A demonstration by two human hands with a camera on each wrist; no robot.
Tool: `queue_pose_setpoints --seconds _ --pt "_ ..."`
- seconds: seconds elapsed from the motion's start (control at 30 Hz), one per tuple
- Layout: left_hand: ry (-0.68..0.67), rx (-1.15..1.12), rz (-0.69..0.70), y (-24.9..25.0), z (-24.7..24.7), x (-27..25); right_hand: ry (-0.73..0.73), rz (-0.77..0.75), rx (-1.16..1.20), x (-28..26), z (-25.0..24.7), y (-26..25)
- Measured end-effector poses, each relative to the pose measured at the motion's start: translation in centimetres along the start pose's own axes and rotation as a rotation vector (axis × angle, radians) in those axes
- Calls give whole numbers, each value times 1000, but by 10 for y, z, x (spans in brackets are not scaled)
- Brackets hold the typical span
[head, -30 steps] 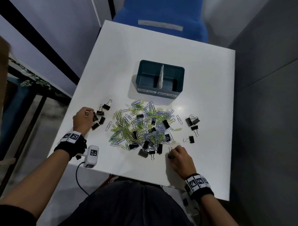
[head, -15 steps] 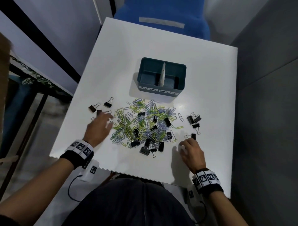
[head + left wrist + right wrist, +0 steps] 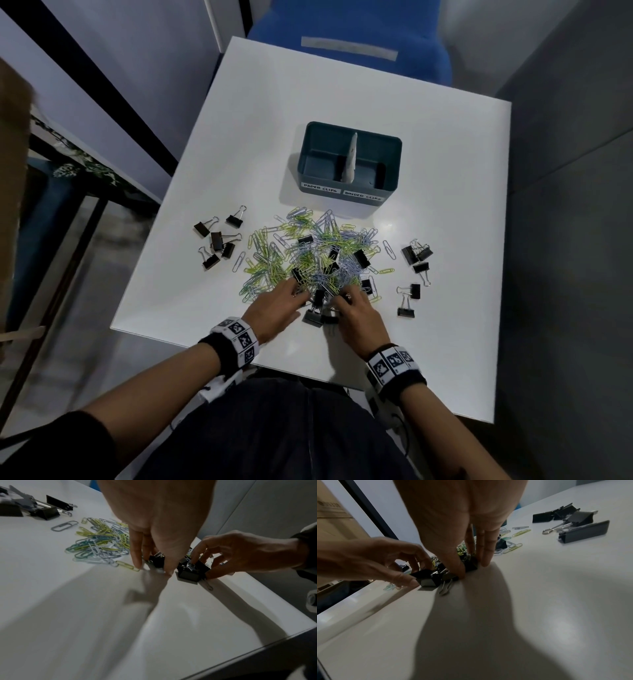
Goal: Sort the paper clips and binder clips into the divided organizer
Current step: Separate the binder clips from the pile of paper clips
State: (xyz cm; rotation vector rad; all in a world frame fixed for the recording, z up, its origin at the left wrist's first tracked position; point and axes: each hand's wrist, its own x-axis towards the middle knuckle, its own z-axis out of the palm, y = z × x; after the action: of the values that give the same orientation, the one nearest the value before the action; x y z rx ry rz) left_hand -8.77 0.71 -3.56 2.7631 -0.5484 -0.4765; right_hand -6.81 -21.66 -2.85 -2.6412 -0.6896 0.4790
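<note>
Both in at the near edge now: my left hand (image 3: 274, 310) pinches one binder clip (image 3: 157, 561) and my right hand (image 3: 356, 317) another (image 3: 471, 563), both off their side clusters. The organizer (image 3: 349, 161) beyond the pile (image 3: 308, 253) sits empty, so sorting proper hasn't begun.

A mixed heap of green and blue paper clips (image 3: 310, 255) and black binder clips (image 3: 361, 257) lies before an upright teal divided organizer (image 3: 349, 162).
</note>
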Motion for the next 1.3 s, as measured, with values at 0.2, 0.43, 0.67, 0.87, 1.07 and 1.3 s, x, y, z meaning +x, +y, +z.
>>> queue_pose_setpoints --seconds 0.2,0.43,0.67,0.87,1.07,1.3 --pt "41 -54 1 6 -7 13 2 55 40 5 3 5" --pt "164 -311 -32 -11 -31 9 125 131 419 -3 -12 12" --pt "387 -771 -291 -34 -64 -1 209 430 914 -8 -43 34" --pt "412 -581 -666 -96 -59 -27 403 501 741 -10 -62 74" --pt "85 -452 -849 -136 -45 -58 285 624 463 -9 -61 133" --pt "111 -212 -766 -125 -44 -59 326 534 300 -4 -65 138"
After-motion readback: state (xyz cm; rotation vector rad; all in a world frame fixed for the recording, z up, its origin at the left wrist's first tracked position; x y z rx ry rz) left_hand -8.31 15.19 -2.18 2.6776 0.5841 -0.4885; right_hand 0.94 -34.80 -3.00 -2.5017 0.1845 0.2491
